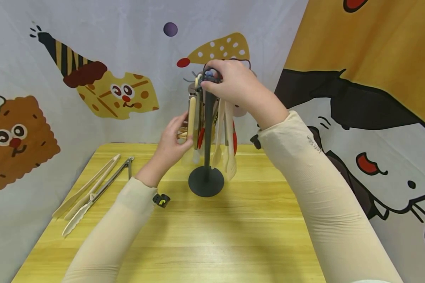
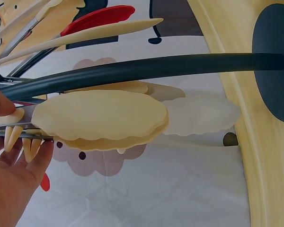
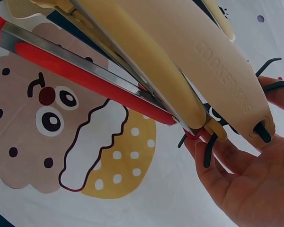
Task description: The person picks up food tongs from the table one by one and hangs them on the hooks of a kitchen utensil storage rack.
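Observation:
On the table stands a dark rack (image 1: 207, 129) with a round base (image 1: 206, 188), hung with several kitchen tongs. My left hand (image 1: 170, 141) grips cream-handled tongs (image 1: 192, 118) on the rack's left side; the left wrist view shows their scalloped cream heads (image 2: 102, 115) beside the pole (image 2: 146, 68). At the rack's top, my right hand (image 1: 235, 82) curls its fingers and thumb around the hooked end, partly hidden behind hooks in the right wrist view. Close to that hand hang tongs with a lettered cream handle (image 3: 203, 52) and red-handled tongs (image 3: 90, 78).
At the table's left side lie cream tongs (image 1: 86, 184) and metal tongs with pale heads (image 1: 108, 184). A printed cloth (image 1: 127, 35) hangs behind the wooden table (image 1: 219, 243). Other cream utensils (image 1: 230, 157) dangle on the rack's right.

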A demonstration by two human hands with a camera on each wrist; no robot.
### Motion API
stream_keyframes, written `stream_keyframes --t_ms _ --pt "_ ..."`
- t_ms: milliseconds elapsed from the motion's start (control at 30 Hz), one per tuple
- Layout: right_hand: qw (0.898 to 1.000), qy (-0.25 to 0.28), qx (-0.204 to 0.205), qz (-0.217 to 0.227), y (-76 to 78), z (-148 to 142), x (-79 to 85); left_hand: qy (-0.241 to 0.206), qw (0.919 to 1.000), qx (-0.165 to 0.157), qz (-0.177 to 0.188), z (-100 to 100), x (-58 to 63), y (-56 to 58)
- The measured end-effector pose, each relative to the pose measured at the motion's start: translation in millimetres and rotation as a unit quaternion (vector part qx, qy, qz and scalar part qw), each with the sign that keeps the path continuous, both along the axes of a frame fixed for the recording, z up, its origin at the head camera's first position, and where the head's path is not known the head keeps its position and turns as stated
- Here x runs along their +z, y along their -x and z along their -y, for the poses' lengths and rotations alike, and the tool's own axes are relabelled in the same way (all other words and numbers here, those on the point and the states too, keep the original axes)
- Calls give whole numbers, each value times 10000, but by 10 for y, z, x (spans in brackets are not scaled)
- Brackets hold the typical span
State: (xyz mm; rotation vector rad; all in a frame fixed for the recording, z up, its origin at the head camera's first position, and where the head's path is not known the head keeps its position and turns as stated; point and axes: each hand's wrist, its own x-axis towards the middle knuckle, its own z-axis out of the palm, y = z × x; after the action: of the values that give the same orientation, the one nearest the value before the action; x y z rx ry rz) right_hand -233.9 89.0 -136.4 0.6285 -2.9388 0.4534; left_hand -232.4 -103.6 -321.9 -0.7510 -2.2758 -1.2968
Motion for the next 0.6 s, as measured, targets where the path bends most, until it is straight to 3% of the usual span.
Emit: stream_keyframes --t_ms 367,600 --pt "10000 -48 23 58 -4 -8 5 297 9995 83 119 -14 8 -5" --pt "10000 -55 10 11 1 -7 -1 226 9990 -89 386 -25 2 -9"
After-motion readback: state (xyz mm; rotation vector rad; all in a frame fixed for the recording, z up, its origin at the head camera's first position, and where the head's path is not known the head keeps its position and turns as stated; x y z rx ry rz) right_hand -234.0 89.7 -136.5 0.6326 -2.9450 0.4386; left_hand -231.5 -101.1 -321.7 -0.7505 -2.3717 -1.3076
